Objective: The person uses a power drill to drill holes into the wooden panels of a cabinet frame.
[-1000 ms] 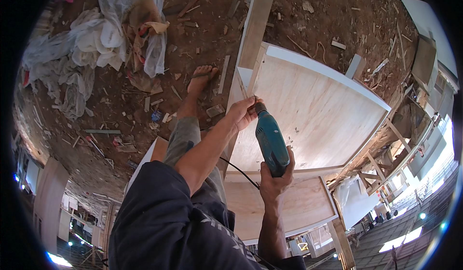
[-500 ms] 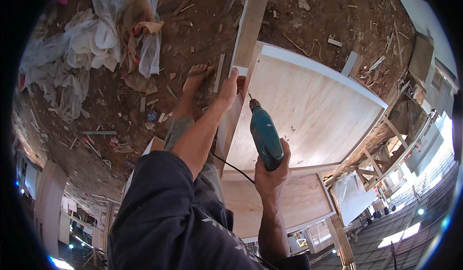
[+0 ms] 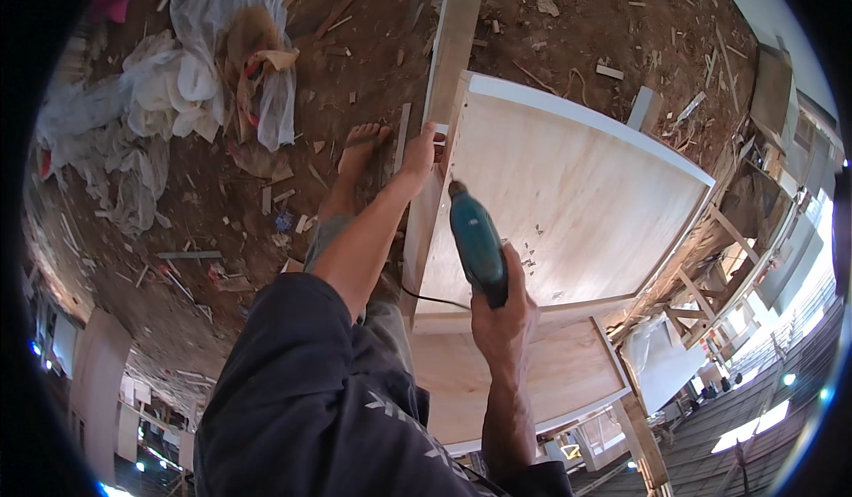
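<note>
My right hand (image 3: 504, 324) is wrapped round the handle of a teal power drill (image 3: 479, 240). The drill's chuck points away from me, toward the left edge of a shallow wooden box (image 3: 568, 177) with a pale plywood panel and a white far rim. Its bit is hard to make out near that edge. My left hand (image 3: 419, 158) is closed at the box's left side, thumb and fingers on a small white-faced piece of wood (image 3: 441, 129) between the side and a long board (image 3: 456, 31). Several small dark screw-like pieces (image 3: 530, 253) lie on the panel.
A black cord (image 3: 435, 299) runs left from the drill. My bare foot (image 3: 362, 146) stands on the dirt floor among wood scraps. Crumpled clear plastic sheeting (image 3: 186, 71) lies at the far left. Another plywood panel (image 3: 515, 368) is nearer me, with timber framing at the right.
The drill has shifted slightly left and toward the box's left edge, its bit now less visible. My left hand stays at the box's side, its fingers slightly shifted.
</note>
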Demonstrator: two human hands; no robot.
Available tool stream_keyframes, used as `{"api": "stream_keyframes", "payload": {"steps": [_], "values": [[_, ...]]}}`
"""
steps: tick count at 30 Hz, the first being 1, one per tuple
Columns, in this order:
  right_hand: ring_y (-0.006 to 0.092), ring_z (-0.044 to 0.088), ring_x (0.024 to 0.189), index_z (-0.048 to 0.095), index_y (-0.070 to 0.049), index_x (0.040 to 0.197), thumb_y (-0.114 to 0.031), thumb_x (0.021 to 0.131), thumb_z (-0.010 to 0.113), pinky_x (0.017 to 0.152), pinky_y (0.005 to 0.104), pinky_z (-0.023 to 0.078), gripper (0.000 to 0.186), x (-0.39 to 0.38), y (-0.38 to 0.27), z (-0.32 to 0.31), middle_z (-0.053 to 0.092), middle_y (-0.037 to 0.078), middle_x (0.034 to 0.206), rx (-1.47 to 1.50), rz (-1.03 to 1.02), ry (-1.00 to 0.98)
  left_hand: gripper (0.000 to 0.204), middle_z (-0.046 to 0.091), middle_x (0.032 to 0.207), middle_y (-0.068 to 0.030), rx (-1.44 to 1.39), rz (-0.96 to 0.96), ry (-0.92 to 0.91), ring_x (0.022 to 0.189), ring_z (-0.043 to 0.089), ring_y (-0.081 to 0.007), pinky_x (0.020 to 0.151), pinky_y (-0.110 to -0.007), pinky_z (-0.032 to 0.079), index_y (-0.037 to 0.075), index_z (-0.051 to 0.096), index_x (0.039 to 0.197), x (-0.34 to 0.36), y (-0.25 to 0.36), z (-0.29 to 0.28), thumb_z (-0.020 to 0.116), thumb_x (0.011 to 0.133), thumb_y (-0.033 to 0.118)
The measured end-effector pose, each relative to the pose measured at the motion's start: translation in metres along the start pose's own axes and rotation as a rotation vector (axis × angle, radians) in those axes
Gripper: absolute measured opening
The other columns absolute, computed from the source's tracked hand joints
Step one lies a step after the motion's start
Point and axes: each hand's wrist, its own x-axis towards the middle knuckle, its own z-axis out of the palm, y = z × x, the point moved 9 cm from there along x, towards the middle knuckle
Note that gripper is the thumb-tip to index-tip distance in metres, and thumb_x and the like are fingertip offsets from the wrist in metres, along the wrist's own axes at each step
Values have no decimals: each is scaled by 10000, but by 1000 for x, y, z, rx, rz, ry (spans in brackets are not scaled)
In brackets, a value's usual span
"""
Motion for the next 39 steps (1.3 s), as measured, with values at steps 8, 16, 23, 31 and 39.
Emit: {"api": "stream_keyframes", "payload": {"steps": [8, 16, 23, 31, 39], "values": [[289, 662, 1051, 444, 15, 1424, 8, 790, 705, 883, 384, 527, 685, -126, 127, -10, 658, 216, 1166, 431, 446, 201, 281, 625, 1036, -149, 872, 1051, 130, 946, 620, -300, 847, -421, 508, 32, 613, 1089, -100, 28, 89, 668, 883, 215], [178, 649, 928, 459, 8, 1413, 15, 784, 710, 802, 296, 528, 677, -227, 197, 7, 664, 119, 1112, 585, 765, 293, 97, 611, 1031, -117, 1673, 1094, -386, 1028, 592, -295, 857, -423, 539, 45, 663, 862, -105, -121, 199, 594, 794, 41], [170, 643, 917, 459, -27, 1425, 22, 798, 720, 794, 287, 525, 681, -262, 222, 31, 660, 112, 1121, 692, 815, 331, 193, 590, 1084, -114, 1789, 1066, -216, 1086, 554, -281, 895, -416, 481, 35, 649, 985, -115, -138, 203, 617, 802, 88], [154, 624, 836, 499, -32, 1348, 21, 777, 743, 737, 281, 513, 623, -252, 202, 15, 656, 87, 1038, 680, 783, 360, 331, 591, 1111, -123, 1751, 1004, -189, 1090, 558, -289, 900, -424, 478, 33, 595, 1134, -116, -140, 203, 626, 811, 97], [122, 606, 681, 580, -18, 1159, -14, 742, 778, 603, 263, 496, 462, -257, 210, 15, 657, 60, 876, 569, 616, 451, 216, 620, 1016, -118, 1593, 1049, -248, 970, 642, -262, 800, -380, 558, 36, 579, 1049, -91, -131, 203, 604, 844, 99]]}}
